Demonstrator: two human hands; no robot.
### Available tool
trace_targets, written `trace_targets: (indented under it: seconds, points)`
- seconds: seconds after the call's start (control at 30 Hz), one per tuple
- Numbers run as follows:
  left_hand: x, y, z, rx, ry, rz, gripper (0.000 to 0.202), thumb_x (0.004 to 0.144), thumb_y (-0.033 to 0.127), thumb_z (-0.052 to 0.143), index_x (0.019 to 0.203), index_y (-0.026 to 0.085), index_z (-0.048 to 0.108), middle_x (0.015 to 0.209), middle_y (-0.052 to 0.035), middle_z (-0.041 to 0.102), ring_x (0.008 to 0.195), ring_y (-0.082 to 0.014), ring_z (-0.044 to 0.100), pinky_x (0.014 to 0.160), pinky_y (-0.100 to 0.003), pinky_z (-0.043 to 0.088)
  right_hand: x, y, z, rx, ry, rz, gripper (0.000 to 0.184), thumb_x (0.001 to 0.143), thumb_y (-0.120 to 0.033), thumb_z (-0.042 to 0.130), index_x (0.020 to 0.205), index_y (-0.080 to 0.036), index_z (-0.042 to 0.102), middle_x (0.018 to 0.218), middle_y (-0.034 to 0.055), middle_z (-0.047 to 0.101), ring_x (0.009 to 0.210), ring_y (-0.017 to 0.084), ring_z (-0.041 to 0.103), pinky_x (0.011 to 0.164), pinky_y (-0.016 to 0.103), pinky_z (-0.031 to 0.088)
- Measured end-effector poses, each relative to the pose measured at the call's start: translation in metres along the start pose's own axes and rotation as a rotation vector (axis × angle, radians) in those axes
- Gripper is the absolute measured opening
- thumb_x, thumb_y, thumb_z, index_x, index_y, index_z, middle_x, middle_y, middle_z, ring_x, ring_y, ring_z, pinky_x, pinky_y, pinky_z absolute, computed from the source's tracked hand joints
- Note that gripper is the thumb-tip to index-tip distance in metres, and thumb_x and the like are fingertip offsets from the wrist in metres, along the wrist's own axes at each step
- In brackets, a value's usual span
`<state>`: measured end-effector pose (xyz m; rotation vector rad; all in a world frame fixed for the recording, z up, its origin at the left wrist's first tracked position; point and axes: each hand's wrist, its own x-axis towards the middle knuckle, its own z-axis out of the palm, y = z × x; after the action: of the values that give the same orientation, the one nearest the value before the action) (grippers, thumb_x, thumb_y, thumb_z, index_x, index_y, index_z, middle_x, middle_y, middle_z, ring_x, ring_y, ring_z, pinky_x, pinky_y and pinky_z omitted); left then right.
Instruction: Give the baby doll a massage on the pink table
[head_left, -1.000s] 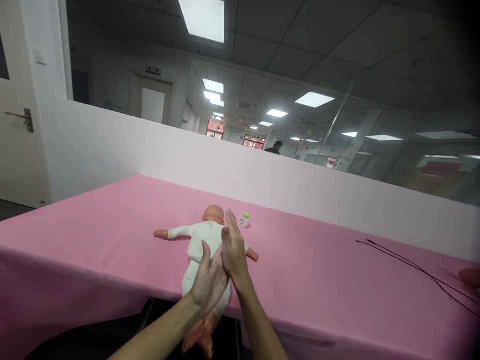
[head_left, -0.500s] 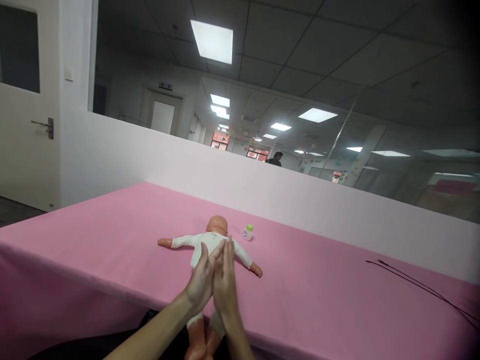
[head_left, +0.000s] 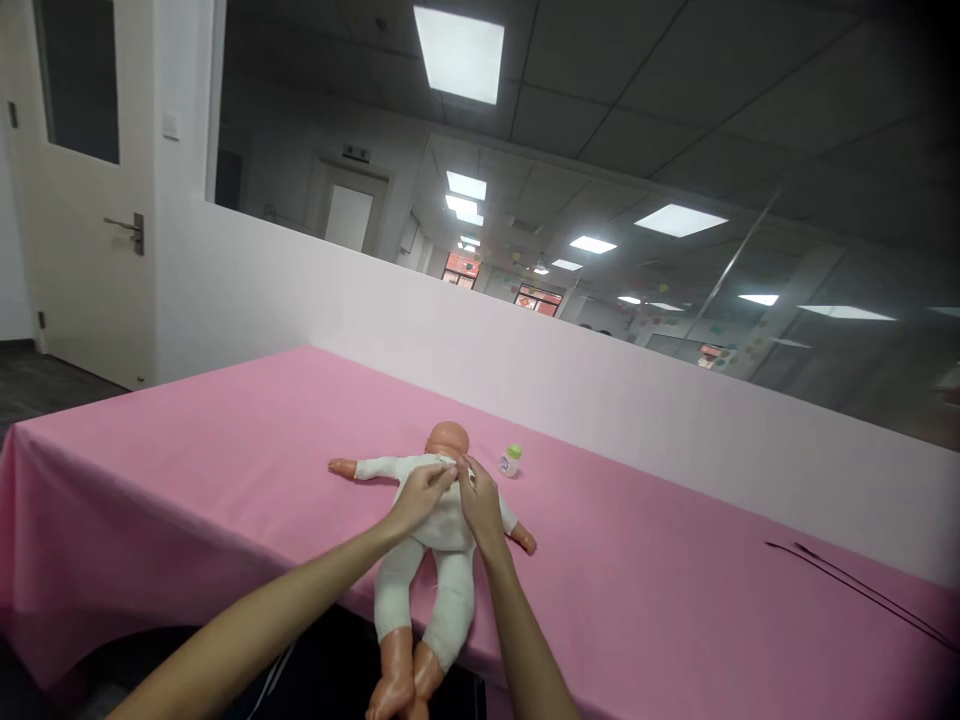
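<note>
A baby doll point(head_left: 435, 545) in a white suit lies on its back on the pink table point(head_left: 225, 450), head away from me, legs hanging over the near edge. My left hand point(head_left: 420, 495) rests on the doll's upper chest with its fingers curled at the collar. My right hand point(head_left: 480, 500) sits beside it on the chest, fingers pinched at the neckline. What the fingertips grip is too small to make out.
A small white bottle with a green cap point(head_left: 510, 460) stands just right of the doll's head. A thin black cable point(head_left: 855, 585) lies at the right of the table. A white partition point(head_left: 600, 390) runs behind it. A door point(head_left: 82, 190) is at the left.
My hands were pressed together palm to palm above the doll's belly. They have parted and moved forward onto its chest and collar. The view has shifted left.
</note>
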<state>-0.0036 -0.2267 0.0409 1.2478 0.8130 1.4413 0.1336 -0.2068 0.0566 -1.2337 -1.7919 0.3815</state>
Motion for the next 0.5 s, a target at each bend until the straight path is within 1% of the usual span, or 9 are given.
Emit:
trace_targets:
  seconds: [0.07, 0.1, 0.17, 0.23, 0.27, 0.37, 0.43, 0.5]
  points:
    - [0.026, -0.009, -0.017, 0.208, 0.045, 0.13, 0.024, 0.096, 0.033, 0.063, 0.104, 0.019, 0.081, 0.117, -0.0112, 0.078, 0.121, -0.0335, 0.067, 0.119, -0.044, 0.043, 0.01, 0.014, 0.005, -0.082, -0.022, -0.063, 0.043, 0.105, -0.043, 0.042, 0.129, -0.02, 0.07, 0.129, 0.011, 0.074, 0.121, 0.028, 0.067, 0.109, 0.039, 0.048]
    - [0.038, -0.015, -0.024, 0.28, 0.062, 0.156, 0.022, 0.095, 0.029, 0.062, 0.105, 0.02, 0.08, 0.118, -0.0108, 0.078, 0.121, -0.033, 0.066, 0.12, -0.044, 0.041, 0.013, 0.021, 0.009, -0.147, -0.029, -0.081, 0.041, 0.105, -0.038, 0.041, 0.125, -0.019, 0.072, 0.123, 0.0112, 0.075, 0.113, 0.027, 0.069, 0.104, 0.037, 0.05]
    - [0.057, -0.031, -0.035, 0.375, 0.122, 0.127, 0.017, 0.093, 0.025, 0.062, 0.099, 0.02, 0.078, 0.116, -0.0128, 0.077, 0.123, -0.0346, 0.065, 0.121, -0.047, 0.037, 0.018, 0.032, 0.018, -0.292, -0.042, -0.076, 0.039, 0.105, -0.031, 0.04, 0.117, -0.017, 0.074, 0.115, 0.0128, 0.076, 0.105, 0.027, 0.069, 0.097, 0.036, 0.051]
    - [0.07, -0.047, -0.04, 0.466, 0.166, 0.091, 0.009, 0.091, 0.026, 0.067, 0.091, 0.021, 0.074, 0.112, -0.0151, 0.075, 0.125, -0.0371, 0.063, 0.121, -0.051, 0.034, 0.023, 0.045, 0.028, -0.408, -0.049, -0.039, 0.035, 0.103, -0.027, 0.043, 0.109, -0.016, 0.075, 0.11, 0.0148, 0.076, 0.106, 0.03, 0.067, 0.097, 0.039, 0.05]
    - [0.075, -0.055, -0.041, 0.512, 0.178, 0.075, 0.007, 0.09, 0.027, 0.068, 0.086, 0.022, 0.072, 0.11, -0.0155, 0.074, 0.125, -0.038, 0.062, 0.121, -0.052, 0.034, 0.025, 0.051, 0.033, -0.443, -0.051, -0.021, 0.031, 0.102, -0.025, 0.046, 0.107, -0.016, 0.075, 0.111, 0.0157, 0.076, 0.109, 0.033, 0.065, 0.098, 0.041, 0.049]
    - [0.08, -0.073, -0.042, 0.646, 0.188, 0.038, 0.018, 0.091, 0.032, 0.071, 0.076, 0.023, 0.064, 0.105, -0.0159, 0.073, 0.124, -0.0396, 0.062, 0.12, -0.052, 0.033, 0.027, 0.069, 0.047, -0.518, -0.052, 0.036, 0.023, 0.099, -0.022, 0.052, 0.102, -0.017, 0.075, 0.109, 0.0179, 0.075, 0.113, 0.036, 0.061, 0.099, 0.045, 0.047]
    - [0.079, -0.082, -0.043, 0.733, 0.174, 0.021, 0.025, 0.091, 0.039, 0.072, 0.074, 0.023, 0.063, 0.104, -0.0166, 0.072, 0.123, -0.04, 0.062, 0.118, -0.051, 0.035, 0.026, 0.078, 0.053, -0.552, -0.04, 0.07, 0.023, 0.1, -0.023, 0.051, 0.103, -0.018, 0.073, 0.108, 0.0186, 0.074, 0.113, 0.036, 0.06, 0.097, 0.044, 0.046]
    - [0.077, -0.088, -0.046, 0.814, 0.146, 0.009, 0.029, 0.09, 0.046, 0.074, 0.077, 0.023, 0.065, 0.104, -0.0167, 0.072, 0.12, -0.0393, 0.064, 0.115, -0.048, 0.037, 0.025, 0.085, 0.059, -0.576, -0.024, 0.108, 0.027, 0.103, -0.021, 0.046, 0.102, -0.017, 0.072, 0.106, 0.0188, 0.072, 0.109, 0.034, 0.06, 0.092, 0.042, 0.047]
